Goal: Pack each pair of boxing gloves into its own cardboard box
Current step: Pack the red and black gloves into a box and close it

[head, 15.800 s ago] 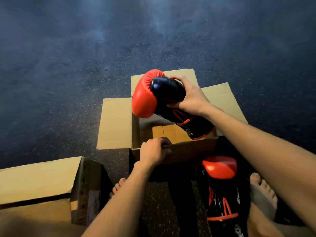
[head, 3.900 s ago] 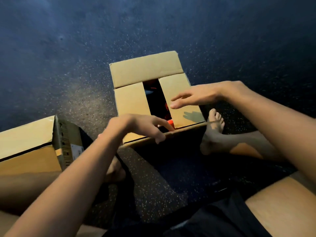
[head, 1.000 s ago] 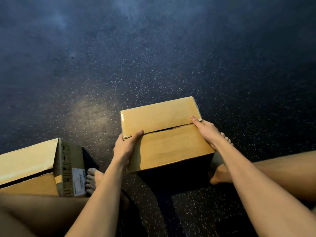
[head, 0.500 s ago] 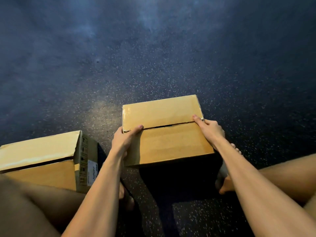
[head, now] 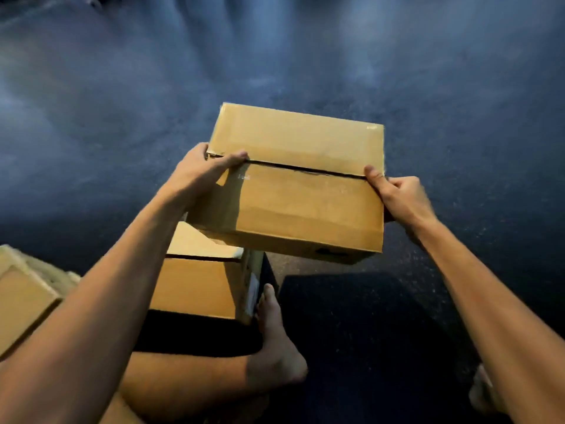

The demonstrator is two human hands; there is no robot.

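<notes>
Box [head: 293, 191] mid-frame, held off the floor [head: 122, 117], closed. My left hand [head: 198, 172] grips its left edge, right hand [head: 400, 197] its right, thumbs on top. Likely light, stiff but crushable; I'd keep to the side walls.

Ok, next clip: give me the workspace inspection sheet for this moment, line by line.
Surface: dark speckled floor, blurred farther out.
Job's things: held box, flaps shut with a seam across the top, apparently raised off the floor; second box, closed, below its near left corner, contact cannot be told; no gloves in view.
Clutter: cardboard at the left edge, cut off by the frame.
Grippers: left hand grips the held box's left side, thumb on top; right hand grips its right side, thumb at the seam.
Cables: nothing seen.
Surroundings: bare foot beside the second box; other foot at lower right.
</notes>
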